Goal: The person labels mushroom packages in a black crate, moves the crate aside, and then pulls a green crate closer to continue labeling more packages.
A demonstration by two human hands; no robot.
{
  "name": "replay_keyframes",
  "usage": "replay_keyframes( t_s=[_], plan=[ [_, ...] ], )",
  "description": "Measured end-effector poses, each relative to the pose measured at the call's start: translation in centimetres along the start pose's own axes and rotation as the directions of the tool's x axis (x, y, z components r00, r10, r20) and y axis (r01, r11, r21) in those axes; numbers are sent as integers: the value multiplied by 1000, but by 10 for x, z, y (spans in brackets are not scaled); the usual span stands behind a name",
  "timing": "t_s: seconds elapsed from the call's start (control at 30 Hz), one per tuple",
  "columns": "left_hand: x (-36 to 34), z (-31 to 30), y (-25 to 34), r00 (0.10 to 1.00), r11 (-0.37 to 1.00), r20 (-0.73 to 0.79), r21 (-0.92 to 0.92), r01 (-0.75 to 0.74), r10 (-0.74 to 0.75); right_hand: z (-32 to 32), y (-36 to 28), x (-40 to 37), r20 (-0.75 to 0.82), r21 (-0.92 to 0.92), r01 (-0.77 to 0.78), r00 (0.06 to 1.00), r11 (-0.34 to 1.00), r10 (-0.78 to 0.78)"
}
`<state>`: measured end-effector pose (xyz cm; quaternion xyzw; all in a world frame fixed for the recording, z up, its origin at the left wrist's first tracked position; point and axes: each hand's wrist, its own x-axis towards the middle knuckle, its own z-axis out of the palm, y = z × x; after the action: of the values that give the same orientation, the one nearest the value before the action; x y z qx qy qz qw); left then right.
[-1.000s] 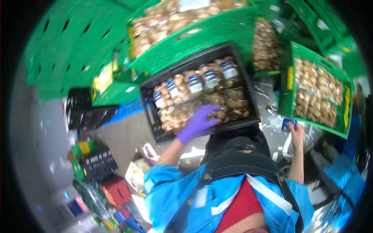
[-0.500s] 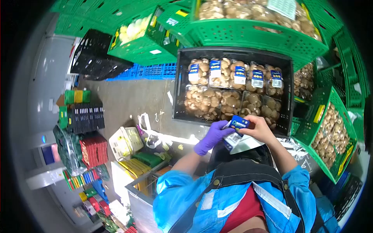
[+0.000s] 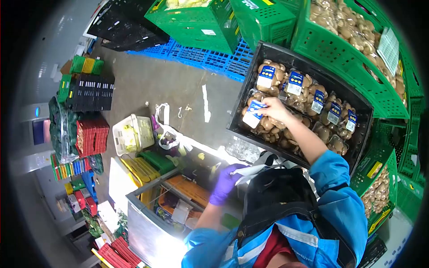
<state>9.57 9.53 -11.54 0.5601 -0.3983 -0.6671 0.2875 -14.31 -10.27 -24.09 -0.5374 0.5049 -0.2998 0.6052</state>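
Observation:
My bare right hand (image 3: 276,110) has its fingers on a blue-and-white label (image 3: 254,114), which lies against the leftmost near-row mushroom pack (image 3: 267,125). That pack sits in a black crate (image 3: 245,96). Behind it, a far row of clear-wrapped mushroom packs (image 3: 295,83) carries similar labels. My left hand (image 3: 225,182), in a purple glove, is closed around white label sheets (image 3: 250,170) near my waist. Part of those sheets is hidden behind the glove.
Green crates of mushrooms (image 3: 353,71) are stacked behind and right of the black crate. A blue pallet (image 3: 196,56) lies on the floor behind. To the left stand a cream basket (image 3: 134,134), a metal-edged bin (image 3: 147,223) and red crates (image 3: 91,136).
My right hand has moved from beside the left up to the near-row pack, taking a label along. My left hand has drawn left and down with the sheets. The view has turned.

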Motion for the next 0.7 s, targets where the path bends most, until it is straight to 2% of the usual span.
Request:
replay_keyframes(
  t_s=[0.03,0.07,0.1,0.13,0.17,0.2,0.23,0.27,0.3,0.33,0.37,0.4,0.47,0.53,0.57,0.6,0.67,0.7],
  plan=[
    [3,-8,-11,999,999,1,8,41,-41,12,-5,11,-40,-231,58,997,971,-69],
    [6,-13,-22,999,999,-2,4,44,-44,21,-9,19,-63,-450,103,987,887,-146],
    [10,-11,-22,999,999,-35,-50,-11,9,25,-5,25,-35,-667,78,990,741,-135],
    [13,-9,-15,996,992,-70,-103,-67,60,26,-9,27,-31,-668,76,991,740,-130],
    [15,-9,-7,996,992,-70,-110,-60,52,25,-12,26,-71,-799,-9,994,602,-80],
    [18,-8,16,1000,970,-4,-242,-16,15,24,-22,22,-119,-895,-90,992,436,-39],
    [25,-8,30,998,930,65,-367,29,-5,20,-40,12,-201,-844,-147,978,516,-50],
    [32,-10,33,998,928,64,-373,29,-5,18,-44,-1,-235,-811,-125,964,572,-124],
    [37,-12,35,998,957,67,-291,4,16,20,-56,-21,-178,-636,-77,983,768,-48],
    [44,-13,37,997,978,73,-208,-23,39,23,-67,-44,-103,-413,-49,995,910,7],
    [50,-11,38,994,966,83,-253,-51,75,28,-66,-68,177,-78,-89,979,993,101],
    [54,-9,43,991,978,70,-184,-102,116,34,-66,-91,451,247,-216,889,945,85],
    [65,-2,42,992,983,48,-147,-107,115,40,-94,-126,457,38,77,885,996,-86],
    [76,6,34,993,990,23,-92,-109,112,40,-96,-139,317,37,12,948,999,-23],
    [81,11,30,993,993,-11,-33,-114,114,33,-101,-146,245,3,-77,967,997,73],
    [83,19,30,993,993,-4,-33,-114,114,26,-109,-151,218,-38,-81,972,996,88],
    [86,35,29,996,995,-15,-52,-88,87,19,-106,-159,200,-259,108,978,960,-57],
    [88,40,24,991,990,3,-25,-136,136,14,-102,-162,193,-255,106,980,961,-57]
  ],
)
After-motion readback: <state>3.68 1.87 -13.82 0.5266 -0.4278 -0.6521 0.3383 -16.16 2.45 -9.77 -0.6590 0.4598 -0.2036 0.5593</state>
